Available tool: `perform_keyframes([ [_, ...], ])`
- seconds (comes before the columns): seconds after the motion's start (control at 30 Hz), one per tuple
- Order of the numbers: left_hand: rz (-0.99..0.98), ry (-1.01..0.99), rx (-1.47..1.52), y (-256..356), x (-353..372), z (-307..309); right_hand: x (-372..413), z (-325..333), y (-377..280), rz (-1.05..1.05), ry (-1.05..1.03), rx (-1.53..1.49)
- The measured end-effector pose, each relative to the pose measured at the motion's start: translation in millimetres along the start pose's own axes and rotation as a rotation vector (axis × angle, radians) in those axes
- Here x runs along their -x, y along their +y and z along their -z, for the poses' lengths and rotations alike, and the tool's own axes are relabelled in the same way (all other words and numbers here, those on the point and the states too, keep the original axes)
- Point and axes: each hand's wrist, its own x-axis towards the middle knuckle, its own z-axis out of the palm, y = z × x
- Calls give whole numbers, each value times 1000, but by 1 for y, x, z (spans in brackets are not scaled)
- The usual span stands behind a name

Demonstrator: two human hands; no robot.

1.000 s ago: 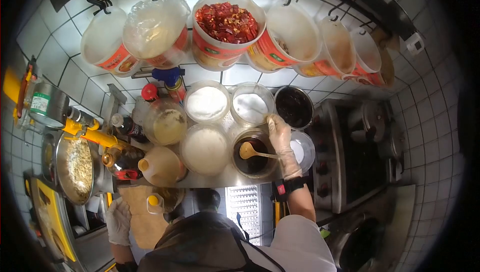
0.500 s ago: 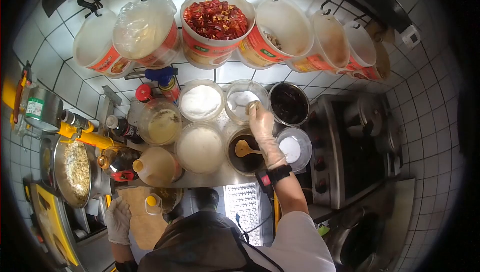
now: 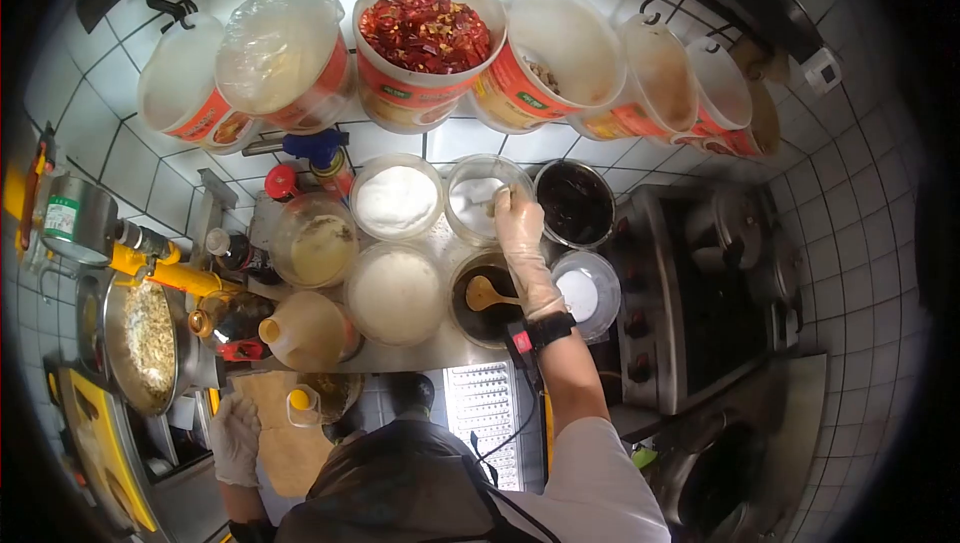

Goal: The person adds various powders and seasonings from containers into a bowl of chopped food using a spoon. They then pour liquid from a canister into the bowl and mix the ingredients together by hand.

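My right hand (image 3: 520, 221), in a clear glove, is over the near right rim of a round tub (image 3: 468, 231) with white powder inside. Its fingers are closed in a pinch, and what they hold is mostly hidden. Below the wrist, a tan ladle (image 3: 482, 293) lies in a tub of dark liquid (image 3: 470, 328), its handle passing under my forearm. My left hand (image 3: 235, 440), also gloved, hangs low at the left with fingers extended, beside a brown board (image 3: 285, 458). It appears to hold nothing.
More tubs stand around: white powder (image 3: 397, 198), a pale mixture (image 3: 395, 295), dark paste (image 3: 575, 205), a smaller white one (image 3: 580, 293). Hanging buckets (image 3: 425, 93) line the wall, one with chilli flakes. A stove (image 3: 700, 293) is right; a jug (image 3: 312, 331) and pan (image 3: 150, 343) are left.
My right hand has shifted slightly back and left over the powder tub, its fingers still closed. The whole view has tilted a little. My left hand stays by the board.
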Motion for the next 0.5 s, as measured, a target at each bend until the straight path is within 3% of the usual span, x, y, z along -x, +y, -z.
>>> perform_keyframes([
  [0.07, -5, 1, -27, 2, 1, -6, -4, 2, 5, -21, -34, 18],
  [0.17, 30, -11, -9, -1, -6, 7, -2, 24, 9, 115, 49, 166],
  [0.3, 36, 11, -16, -3, -3, 9, 8, 47, 38, 41, -49, 103],
  [0.5, 27, -1, -13, -1, -1, 10, 34, 31, 87, -198, -163, -313],
])
